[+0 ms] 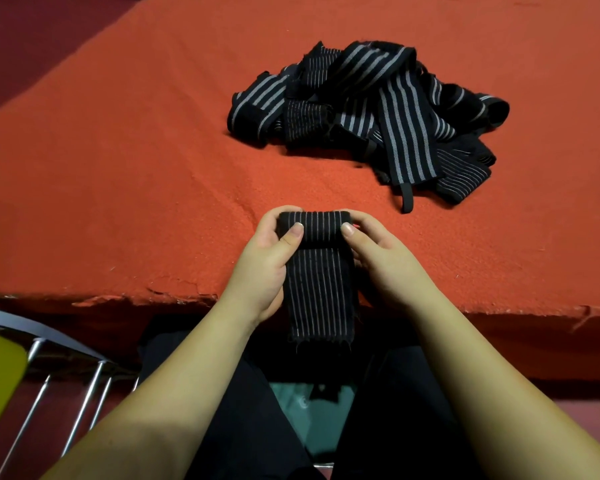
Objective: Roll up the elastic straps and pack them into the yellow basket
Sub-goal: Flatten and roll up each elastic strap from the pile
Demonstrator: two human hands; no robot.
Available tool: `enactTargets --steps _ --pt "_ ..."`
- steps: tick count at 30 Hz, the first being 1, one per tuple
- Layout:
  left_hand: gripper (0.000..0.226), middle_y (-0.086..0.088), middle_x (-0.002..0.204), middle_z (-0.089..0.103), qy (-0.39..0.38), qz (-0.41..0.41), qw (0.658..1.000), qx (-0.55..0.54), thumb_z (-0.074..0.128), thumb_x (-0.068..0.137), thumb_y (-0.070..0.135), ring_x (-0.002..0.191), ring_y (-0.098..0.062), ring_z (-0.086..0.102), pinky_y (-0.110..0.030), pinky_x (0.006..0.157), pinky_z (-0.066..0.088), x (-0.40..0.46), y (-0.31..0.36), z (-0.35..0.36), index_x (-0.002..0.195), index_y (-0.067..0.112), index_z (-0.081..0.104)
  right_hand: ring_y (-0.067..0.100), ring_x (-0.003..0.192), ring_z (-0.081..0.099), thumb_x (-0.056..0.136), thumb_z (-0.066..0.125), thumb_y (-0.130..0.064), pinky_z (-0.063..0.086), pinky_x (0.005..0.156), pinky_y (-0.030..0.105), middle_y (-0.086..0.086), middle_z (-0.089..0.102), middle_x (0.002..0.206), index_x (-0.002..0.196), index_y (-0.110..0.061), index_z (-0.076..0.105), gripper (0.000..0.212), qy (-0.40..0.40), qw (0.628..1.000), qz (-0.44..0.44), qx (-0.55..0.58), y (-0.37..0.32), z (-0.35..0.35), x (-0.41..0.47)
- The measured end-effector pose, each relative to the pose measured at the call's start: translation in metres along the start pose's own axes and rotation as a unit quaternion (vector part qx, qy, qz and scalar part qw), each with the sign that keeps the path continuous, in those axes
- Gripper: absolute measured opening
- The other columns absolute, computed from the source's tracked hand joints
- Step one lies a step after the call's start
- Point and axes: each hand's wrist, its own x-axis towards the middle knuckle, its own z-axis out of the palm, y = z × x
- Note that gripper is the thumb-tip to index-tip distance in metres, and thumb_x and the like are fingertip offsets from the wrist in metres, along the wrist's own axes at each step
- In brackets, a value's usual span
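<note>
Now both hands (267,258) roll strap (317,271) at table edge (146,296).

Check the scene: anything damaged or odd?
The red cloth is torn and frayed along its near edge, left of the left hand. The strap being rolled has a frayed, thready end.

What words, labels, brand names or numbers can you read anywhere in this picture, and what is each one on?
None can be read.
Strap held by the left hand and right hand: thin pale stripes only, no label.
Strap pile on the red cloth: stripes only, no text visible.
Pale round mark on the teal surface below the strap: too small and blurred to read.
</note>
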Motion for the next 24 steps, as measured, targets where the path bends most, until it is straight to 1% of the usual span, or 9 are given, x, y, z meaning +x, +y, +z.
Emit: enactTargets --steps 3,5,8,10,13,16,18,21,24 --pt "0.022 -0.011 0.115 0.061 -0.009 0.009 1.0 -0.011 0.051 0.098 0.01 0.101 -0.026 0.064 -0.044 0.09 0.055 0.0 -0.001 -0.001 0.117 0.021 0.055 0.029 0.088 0.052 0.093 0.055 -0.035 0.039 0.079 0.043 0.012 0.062 0.098 0.123 -0.028 0.061 0.03 -0.014 1.0 0.009 0.019 -0.002 0.0 0.0" --pt "0.022 -0.009 0.113 0.059 -0.018 0.022 1.0 0.006 0.049 0.099 0.009 0.099 -0.024 0.063 -0.043 0.089 0.055 -0.001 -0.002 0.001 0.115 0.023 0.054 0.029 0.09 0.056 0.096 0.051 -0.032 0.041 0.083 0.045 0.01 0.065 0.102 0.125 -0.026 0.059 0.031 -0.021 1.0 0.013 0.015 -0.003 -0.001 0.0" --pt "0.018 -0.003 0.109 0.061 -0.023 0.036 0.997 0.063 0.049 0.102 0.019 0.098 -0.02 0.062 -0.045 0.091 0.052 0.0 -0.005 0.004 0.113 0.032 0.052 0.027 0.107 0.062 0.093 0.048 -0.04 0.042 0.104 0.051 0.005 0.068 0.112 0.122 -0.031 0.06 0.033 -0.013 0.999 0.013 -0.033 -0.002 -0.001 0.003" --pt "0.018 0.005 0.105 0.063 -0.021 0.044 0.993 0.111 0.05 0.097 0.03 0.098 -0.017 0.062 -0.046 0.092 0.051 0.0 -0.007 0.005 0.109 0.044 0.053 0.024 0.115 0.061 0.092 0.046 -0.046 0.038 0.11 0.054 -0.002 0.068 0.113 0.119 -0.036 0.059 0.032 0.0 0.998 0.011 -0.067 -0.002 0.0 0.004" --pt "0.02 0.012 0.101 0.064 -0.024 0.053 0.987 0.15 0.05 0.095 0.035 0.097 -0.014 0.063 -0.043 0.092 0.053 0.0 -0.008 0.006 0.108 0.05 0.051 0.015 0.111 0.062 0.091 0.042 -0.054 0.04 0.108 0.051 -0.009 0.067 0.111 0.12 -0.039 0.055 0.035 0.007 0.994 0.006 -0.113 -0.004 -0.001 0.003" --pt "0.021 0.003 0.108 0.062 -0.03 0.037 0.994 0.099 0.049 0.102 0.023 0.097 -0.012 0.064 -0.035 0.089 0.054 -0.001 -0.005 0.009 0.121 0.033 0.047 0.015 0.105 0.064 0.093 0.047 -0.051 0.044 0.105 0.049 -0.007 0.067 0.109 0.121 -0.036 0.055 0.033 -0.003 0.997 -0.005 -0.083 -0.003 -0.004 0.0" --pt "0.026 0.001 0.112 0.063 -0.018 0.022 0.997 0.067 0.051 0.1 0.021 0.101 -0.01 0.065 -0.031 0.089 0.053 0.0 -0.001 0.011 0.125 0.021 0.045 0.016 0.102 0.062 0.094 0.051 -0.043 0.046 0.099 0.043 -0.004 0.065 0.108 0.122 -0.032 0.055 0.03 -0.013 0.999 -0.019 -0.039 -0.003 -0.005 -0.001" --pt "0.042 0.0 0.113 0.066 -0.007 -0.001 0.998 0.07 0.06 0.093 0.038 0.107 -0.014 0.066 -0.035 0.095 0.051 0.002 -0.001 0.013 0.127 0.018 0.046 0.015 0.098 0.057 0.095 0.052 -0.028 0.047 0.089 0.035 -0.002 0.06 0.106 0.124 -0.027 0.051 0.029 -0.03 0.998 -0.05 0.006 -0.004 -0.007 -0.001" --pt "0.039 0.0 0.108 0.066 0.001 -0.002 0.996 0.089 0.058 0.089 0.05 0.102 -0.016 0.066 -0.039 0.095 0.052 0.001 -0.004 0.015 0.118 0.024 0.05 0.015 0.093 0.056 0.093 0.053 -0.018 0.047 0.085 0.033 -0.004 0.059 0.102 0.122 -0.035 0.053 0.033 -0.036 0.997 -0.064 0.003 -0.004 -0.009 -0.002"
